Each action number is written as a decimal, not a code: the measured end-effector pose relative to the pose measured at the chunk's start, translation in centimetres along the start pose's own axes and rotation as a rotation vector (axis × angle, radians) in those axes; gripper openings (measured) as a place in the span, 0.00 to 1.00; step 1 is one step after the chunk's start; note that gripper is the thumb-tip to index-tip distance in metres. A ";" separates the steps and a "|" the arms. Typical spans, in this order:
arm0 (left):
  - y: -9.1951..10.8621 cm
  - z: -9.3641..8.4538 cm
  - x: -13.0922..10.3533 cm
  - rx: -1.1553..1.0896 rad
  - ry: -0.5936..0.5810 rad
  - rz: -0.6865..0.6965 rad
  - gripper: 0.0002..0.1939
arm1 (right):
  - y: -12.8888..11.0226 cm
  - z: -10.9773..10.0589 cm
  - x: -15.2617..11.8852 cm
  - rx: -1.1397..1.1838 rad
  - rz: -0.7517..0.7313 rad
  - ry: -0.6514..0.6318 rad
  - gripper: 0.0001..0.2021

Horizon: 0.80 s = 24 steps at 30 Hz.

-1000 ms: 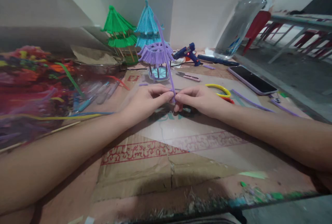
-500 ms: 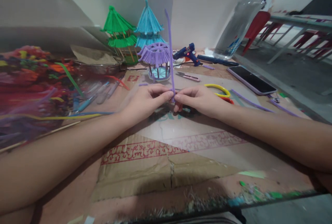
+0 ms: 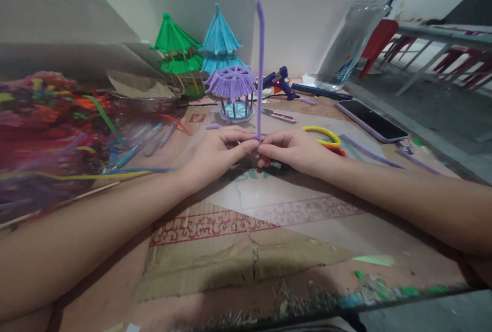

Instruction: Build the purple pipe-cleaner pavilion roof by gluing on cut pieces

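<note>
A purple pipe cleaner [image 3: 261, 65] stands nearly upright between my hands, its tip bent slightly to the left. Its lower end is pinched by my left hand [image 3: 230, 150], thumb against fingers. My right hand [image 3: 289, 151] is closed on the same end, fingertips meeting those of the left; the very bottom of the stem is hidden there. Just behind stands a small purple pavilion [image 3: 231, 80] with a fringed roof, dark posts and a pale blue base. Two finished-looking pavilions, a green one [image 3: 175, 40] and a blue one [image 3: 220, 35], stand farther back.
Scissors with yellow and red handles [image 3: 323, 135] lie beside my right hand. Behind are thread snips [image 3: 279, 115], a blue glue gun [image 3: 282, 83] and a tilted clear bottle [image 3: 348, 45]. A phone [image 3: 371, 119] lies right. Colourful pipe cleaners [image 3: 42, 117] are heaped left. Cardboard [image 3: 215, 255] covers the table.
The pipe cleaner's upper part has swung a little to the right, and its tip now bends more. Both hands stay in nearly the same place, still pinching its lower end.
</note>
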<state>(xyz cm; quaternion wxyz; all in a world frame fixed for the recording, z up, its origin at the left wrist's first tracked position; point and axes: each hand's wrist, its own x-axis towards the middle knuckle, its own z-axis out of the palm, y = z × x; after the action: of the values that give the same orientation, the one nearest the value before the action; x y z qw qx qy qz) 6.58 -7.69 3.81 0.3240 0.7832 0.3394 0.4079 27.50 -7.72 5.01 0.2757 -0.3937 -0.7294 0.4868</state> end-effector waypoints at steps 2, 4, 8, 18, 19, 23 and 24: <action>-0.1 0.0 0.0 -0.006 0.002 0.017 0.09 | 0.0 0.1 0.0 -0.007 0.002 0.016 0.14; -0.1 0.0 0.0 -0.003 0.005 0.025 0.09 | 0.1 0.1 0.0 -0.020 0.007 0.023 0.13; 0.0 0.0 0.0 0.012 0.005 -0.004 0.09 | 0.0 0.0 -0.1 -0.041 0.010 0.000 0.13; 0.5 0.0 0.1 -0.051 -0.006 -0.117 0.09 | -0.2 -0.1 -0.1 -0.021 0.009 -0.033 0.16; 0.5 0.0 0.1 -0.051 -0.007 -0.121 0.09 | -0.2 0.0 -0.1 -0.024 0.014 -0.029 0.16; 0.5 0.1 0.2 -0.056 -0.011 -0.129 0.10 | -0.3 0.1 -0.1 -0.054 0.024 -0.008 0.17; 0.4 0.1 0.2 -0.059 -0.012 -0.126 0.09 | -0.4 0.1 -0.1 -0.058 0.023 -0.002 0.17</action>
<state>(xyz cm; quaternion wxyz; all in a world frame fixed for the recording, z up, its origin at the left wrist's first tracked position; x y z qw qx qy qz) 6.83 -7.80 4.18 0.3740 0.7529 0.3740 0.3916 27.39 -7.90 5.31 0.2578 -0.4092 -0.7390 0.4690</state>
